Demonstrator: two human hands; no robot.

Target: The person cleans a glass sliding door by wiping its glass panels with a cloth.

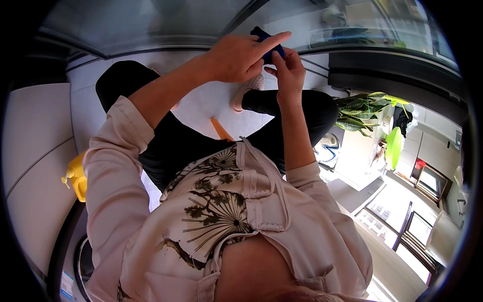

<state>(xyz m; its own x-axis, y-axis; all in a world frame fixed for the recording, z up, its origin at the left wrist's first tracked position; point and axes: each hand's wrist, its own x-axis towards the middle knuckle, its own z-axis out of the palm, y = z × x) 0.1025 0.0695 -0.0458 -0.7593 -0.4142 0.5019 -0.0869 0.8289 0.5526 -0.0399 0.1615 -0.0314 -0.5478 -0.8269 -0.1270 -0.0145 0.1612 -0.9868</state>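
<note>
A small dark blue cloth, bunched up, is held between my two hands in front of the glass panel. My left hand reaches in from the left, its index finger stretched across the cloth and its other fingers curled. Below and to the right, my right hand pinches the lower end of the cloth between thumb and fingers. Part of the cloth is hidden behind the left index finger.
A dark-framed glass panel spans the top. Between my bent legs an orange object shows above the pale floor. A yellow jug stands at left. Green leafy plants and a white cabinet are at right.
</note>
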